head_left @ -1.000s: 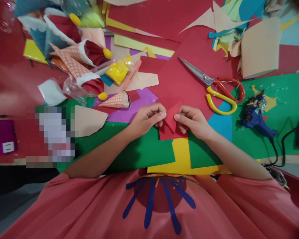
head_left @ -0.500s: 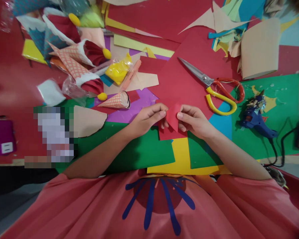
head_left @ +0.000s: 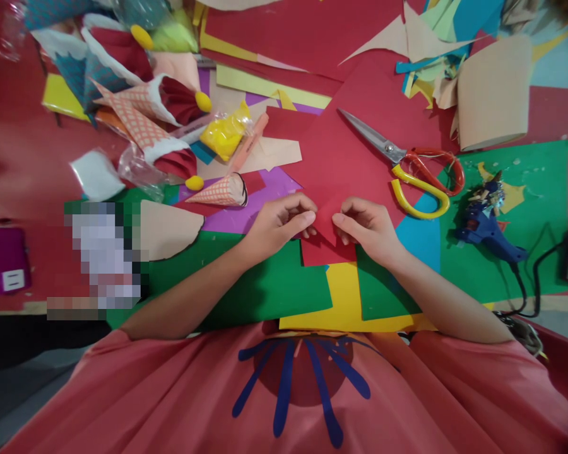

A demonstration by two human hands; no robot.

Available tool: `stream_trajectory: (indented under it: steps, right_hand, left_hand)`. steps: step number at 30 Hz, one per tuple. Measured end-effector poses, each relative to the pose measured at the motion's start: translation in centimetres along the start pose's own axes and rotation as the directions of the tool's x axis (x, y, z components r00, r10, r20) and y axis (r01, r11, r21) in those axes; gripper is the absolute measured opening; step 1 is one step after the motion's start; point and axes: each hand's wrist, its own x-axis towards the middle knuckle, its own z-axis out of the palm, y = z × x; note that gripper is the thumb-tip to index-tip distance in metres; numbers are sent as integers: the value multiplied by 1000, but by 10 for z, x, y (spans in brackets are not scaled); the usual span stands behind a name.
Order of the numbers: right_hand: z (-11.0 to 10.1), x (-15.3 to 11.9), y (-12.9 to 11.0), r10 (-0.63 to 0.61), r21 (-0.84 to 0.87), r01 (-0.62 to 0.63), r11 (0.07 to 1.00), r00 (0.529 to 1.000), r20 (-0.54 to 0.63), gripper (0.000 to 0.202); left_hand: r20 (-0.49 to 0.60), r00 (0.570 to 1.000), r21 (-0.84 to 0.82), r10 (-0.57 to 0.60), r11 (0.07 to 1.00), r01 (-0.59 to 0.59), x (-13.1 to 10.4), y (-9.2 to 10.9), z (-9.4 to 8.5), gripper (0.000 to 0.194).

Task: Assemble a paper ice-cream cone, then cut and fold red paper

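A small piece of red paper is pinched between both hands, just above larger red sheets of nearly the same colour, so its outline is hard to trace. My left hand grips its left side between thumb and fingers. On the opposite side, my right hand pinches the edge with the thumb on top. Closest to the right hand lie scissors with one red and one yellow handle, blades pointing up and left. A small checkered paper cone rests to the left of my left hand.
On the right, a blue glue gun with a black cord lies on a green sheet. A beige paper roll stands behind it. Checkered cones with white rims and a yellow clay packet crowd the left. A beige cut-out lies nearby.
The red paper has tilted lower and flatter between my fingers. My right hand has shifted slightly left, closer to my left hand. The things around them look unmoved.
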Motion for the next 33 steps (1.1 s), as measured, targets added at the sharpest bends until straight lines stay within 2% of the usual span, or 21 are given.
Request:
stream_trajectory:
  steps: [6,11,17,22,26,33]
  right_hand:
    - [1,-1,3,-124,-159,113,981,991,-57,32]
    - [1,-1,7,-75,-177,68,982,997,-31,35]
    - [7,-2,12,-76,-118,69,991,996,-54,32]
    - [12,-4,17,-23,-10,23,1000,1000,3,32]
    - [12,-4,15,10,-4,-10,1000,1000,-10,36]
    - [16,-2,6,-53,62,57,996,996,-71,28]
  left_hand:
    - [-71,994,119,86,990,-78,-2,1,2,16]
    - [-111,985,206,134,972,-109,-5,-5,3,13]
    - [-49,990,220,130,969,-117,-3,-8,5,14]
    - [-56,987,261,154,956,-134,-2,-4,3,14]
    - [-56,990,243,130,963,-113,-1,-6,3,14]
    - [-85,987,156,137,980,-123,0,-10,3,13]
